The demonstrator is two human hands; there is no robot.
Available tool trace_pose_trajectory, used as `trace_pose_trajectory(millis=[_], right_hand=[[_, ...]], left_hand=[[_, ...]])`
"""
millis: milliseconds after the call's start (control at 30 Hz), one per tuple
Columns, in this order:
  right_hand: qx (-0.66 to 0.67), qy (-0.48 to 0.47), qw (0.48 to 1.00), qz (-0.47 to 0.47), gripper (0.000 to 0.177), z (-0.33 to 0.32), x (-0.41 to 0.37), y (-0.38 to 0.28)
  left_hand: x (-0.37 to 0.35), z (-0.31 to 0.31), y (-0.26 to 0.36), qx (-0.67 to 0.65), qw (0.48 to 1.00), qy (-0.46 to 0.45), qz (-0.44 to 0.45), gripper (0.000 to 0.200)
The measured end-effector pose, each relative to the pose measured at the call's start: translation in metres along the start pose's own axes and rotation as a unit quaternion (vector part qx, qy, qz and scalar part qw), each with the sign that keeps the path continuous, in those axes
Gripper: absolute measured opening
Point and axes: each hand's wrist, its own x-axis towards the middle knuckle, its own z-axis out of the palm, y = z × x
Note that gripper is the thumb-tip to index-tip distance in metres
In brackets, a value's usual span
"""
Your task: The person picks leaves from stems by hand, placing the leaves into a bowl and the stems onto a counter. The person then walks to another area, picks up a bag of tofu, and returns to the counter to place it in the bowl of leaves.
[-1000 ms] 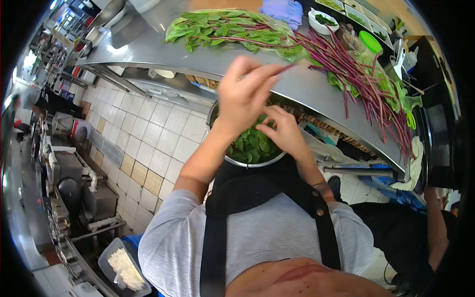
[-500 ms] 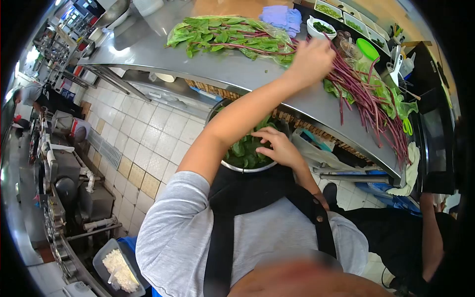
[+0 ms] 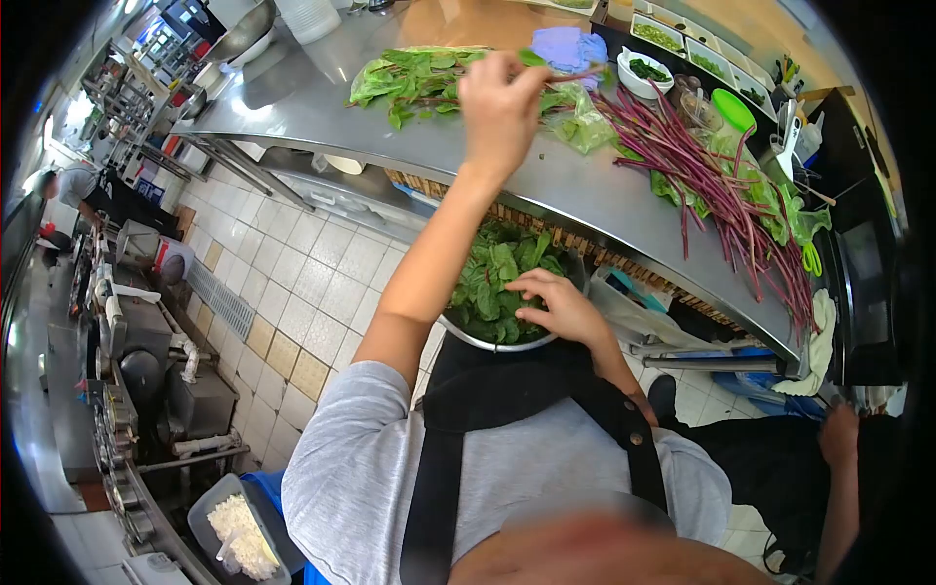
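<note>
My left hand (image 3: 502, 102) is raised over the leafy pile on the counter, its fingers closed on a red-stemmed leafy stalk (image 3: 577, 75) that points to the right. Behind and below it lies the pile of red-stemmed greens (image 3: 414, 78) on a clear plastic bag. My right hand (image 3: 561, 307) rests at the leaves (image 3: 492, 278) in a round metal bowl (image 3: 497, 346) against my apron. Its fingers are curved and apart, and I see nothing gripped in them. Bare purple-red stems (image 3: 673, 161) are heaped on the counter to the right.
The steel counter (image 3: 322, 122) curves across the front. At its back are a blue cloth (image 3: 565, 49), a white bowl of chopped greens (image 3: 643, 73) and a green lid (image 3: 733, 110). A co-worker (image 3: 83, 190) stands far left; another person's arm (image 3: 840, 478) is at the lower right.
My left hand has moved left from the bare stem heap to the leafy pile, where it now holds a stalk. My right hand stays at the bowl.
</note>
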Motion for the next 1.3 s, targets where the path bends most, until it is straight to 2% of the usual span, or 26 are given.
trace_pose_trajectory(millis=[67,200,300,333,367,433,533,633,667,700,733,767,800,867,933,1000,1100,1133,1167,1233,1300], right_hand=[[-0.003,0.006,1.000,-0.001,0.039,-0.003,0.000,0.002],[0.016,0.031,0.999,-0.022,0.040,-0.009,0.010,-0.003],[0.129,0.122,0.984,-0.010,0.046,-0.012,0.025,-0.019],[0.208,0.116,0.971,0.011,0.061,-0.014,0.031,-0.019],[0.289,0.129,0.949,-0.002,0.070,-0.016,0.037,-0.023],[0.384,0.213,0.897,-0.059,0.071,-0.016,0.049,-0.032],[0.313,0.318,0.892,-0.071,0.054,-0.021,0.058,-0.049],[0.094,0.313,0.942,-0.070,0.030,-0.029,0.052,-0.037],[0.108,0.325,0.938,-0.059,0.024,-0.027,0.052,-0.036],[0.122,0.337,0.932,-0.049,0.019,-0.023,0.051,-0.036],[0.136,0.347,0.927,-0.039,0.014,-0.019,0.050,-0.036],[0.139,0.341,0.929,-0.034,0.014,-0.015,0.049,-0.035],[0.142,0.336,0.931,-0.030,0.014,-0.010,0.048,-0.035],[0.116,0.315,0.942,-0.026,0.012,-0.005,0.044,-0.040],[0.073,0.332,0.932,-0.127,0.011,0.003,0.041,-0.046],[0.074,0.335,0.914,-0.215,0.013,0.012,0.035,-0.045],[0.079,0.299,0.905,-0.293,0.014,0.017,0.023,-0.045],[0.086,0.282,0.909,-0.293,0.014,0.019,0.018,-0.046],[0.097,0.276,0.922,-0.253,0.014,0.023,0.010,-0.047],[0.107,0.269,0.937,-0.194,0.014,0.024,0.003,-0.048],[0.089,0.340,0.917,-0.191,0.016,0.014,0.008,-0.050]], left_hand=[[-0.006,-0.032,-0.002,-0.039,0.997,0.067,-0.025,0.025],[-0.053,-0.074,-0.001,-0.073,0.995,0.015,-0.063,0.029],[-0.088,-0.084,0.000,-0.066,0.995,-0.033,-0.069,0.030],[-0.097,-0.082,0.002,-0.076,0.993,-0.049,-0.071,0.031],[-0.107,-0.079,0.004,-0.088,0.991,-0.065,-0.072,0.031],[-0.120,-0.075,0.008,-0.105,0.986,-0.096,-0.088,0.030],[-0.132,-0.075,0.016,-0.133,0.975,-0.131,-0.119,0.027],[-0.139,-0.071,0.023,-0.181,0.961,-0.080,-0.194,0.027],[-0.149,-0.069,0.022,-0.232,0.926,-0.078,-0.287,0.024],[-0.148,-0.069,0.026,-0.359,0.840,-0.031,-0.405,0.023],[-0.145,-0.070,0.031,-0.472,0.721,0.018,-0.507,0.023],[-0.144,-0.072,0.034,-0.565,0.574,0.068,-0.589,0.023],[-0.148,-0.071,0.025,-0.575,0.535,0.018,-0.619,0.026],[-0.158,-0.066,0.011,-0.591,0.538,-0.026,-0.601,0.027],[-0.155,-0.068,0.005,-0.590,0.560,-0.055,-0.580,0.029],[-0.146,-0.069,0.003,-0.592,0.557,-0.003,-0.582,0.028],[-0.141,-0.071,-0.012,-0.594,0.557,0.058,-0.578,0.027],[-0.139,-0.071,-0.018,-0.587,0.567,0.081,-0.573,0.026],[-0.136,-0.073,-0.023,-0.580,0.576,0.105,-0.566,0.026],[-0.119,-0.086,-0.024,-0.544,0.614,0.083,-0.566,0.027],[-0.101,-0.094,-0.020,-0.516,0.651,0.054,-0.553,0.028]])
